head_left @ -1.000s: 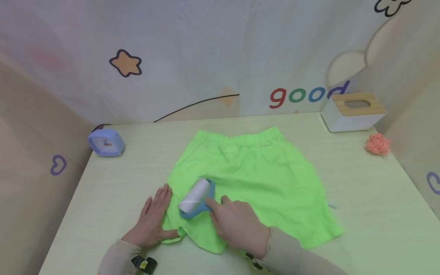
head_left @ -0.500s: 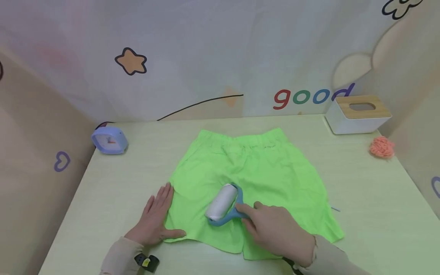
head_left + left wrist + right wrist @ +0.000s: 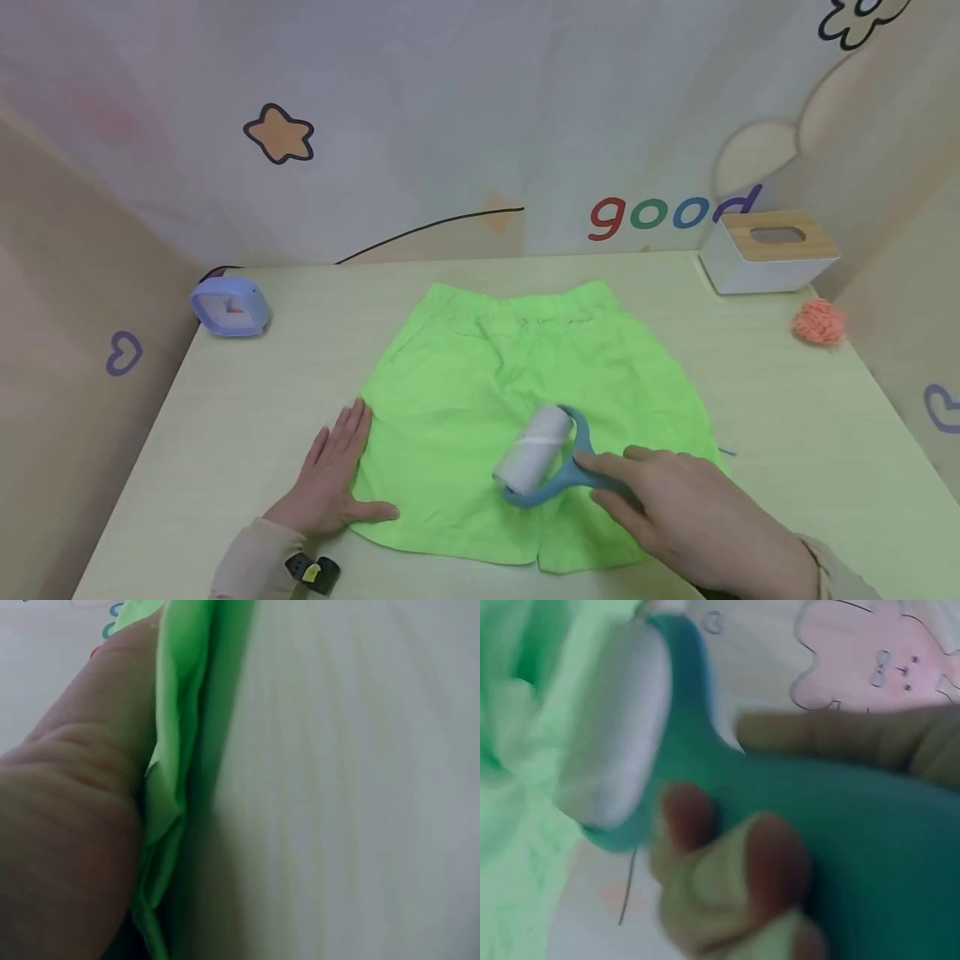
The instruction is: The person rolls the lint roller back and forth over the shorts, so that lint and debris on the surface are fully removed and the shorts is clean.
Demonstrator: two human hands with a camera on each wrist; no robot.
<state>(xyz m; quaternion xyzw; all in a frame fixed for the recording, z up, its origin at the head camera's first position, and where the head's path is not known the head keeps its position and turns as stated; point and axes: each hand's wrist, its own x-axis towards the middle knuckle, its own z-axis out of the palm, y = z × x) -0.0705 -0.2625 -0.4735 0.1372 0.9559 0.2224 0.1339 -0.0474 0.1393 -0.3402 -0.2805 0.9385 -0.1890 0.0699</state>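
Observation:
Bright green shorts (image 3: 450, 392) lie spread on the table, waistband toward the back wall. My right hand (image 3: 697, 508) grips the blue handle of a lint roller (image 3: 534, 450), whose white roll lies over the middle of the shorts, near the split between the legs. In the right wrist view the curled fingers (image 3: 727, 877) wrap the handle. With straight fingers spread, my left hand (image 3: 330, 475) presses the shorts' lower left edge, its thumb along the hem. The left wrist view shows that thumb (image 3: 105, 690) against the folded green hem (image 3: 169, 802).
A purple clock (image 3: 231, 307) stands at the back left. At the back right are a tissue box (image 3: 772, 254) with a wooden lid and a coral knitted ball (image 3: 820, 322). A thin bluish strip (image 3: 727, 451) lies right of the shorts. Printed cloth walls border the table.
My right hand has moved the lint roller rightward across the shorts, from the left leg to the middle. The lower left hem, earlier bunched up, now lies flatter. My left hand stays about where it was.

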